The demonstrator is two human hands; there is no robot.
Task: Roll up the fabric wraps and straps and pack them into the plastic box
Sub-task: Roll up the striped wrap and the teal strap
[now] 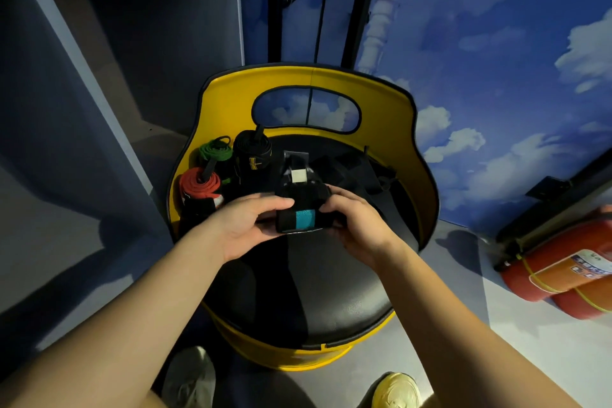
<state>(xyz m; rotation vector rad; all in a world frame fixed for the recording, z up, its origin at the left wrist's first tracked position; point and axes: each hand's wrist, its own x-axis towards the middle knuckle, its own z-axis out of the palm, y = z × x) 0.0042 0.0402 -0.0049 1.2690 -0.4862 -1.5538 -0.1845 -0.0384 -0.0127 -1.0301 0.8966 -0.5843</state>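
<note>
At the centre of the frame, over the black seat (pixel 298 291) of a yellow chair (pixel 311 79), the left hand (pixel 245 225) and right hand (pixel 357 225) hold a black wrap (pixel 298 205) between them, fingers curled around its ends. It is thick dark fabric with a teal patch facing the camera and a pale tab higher up. Left of it on the seat stand a red roll (pixel 200 185), a green roll (pixel 216 151) and a black roll (pixel 252 151).

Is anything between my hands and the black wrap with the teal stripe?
No. The left hand and the right hand both already grip the black wrap with the teal stripe from either side, above the black seat. No plastic box can be made out in this view, so that path cannot be judged.
</note>
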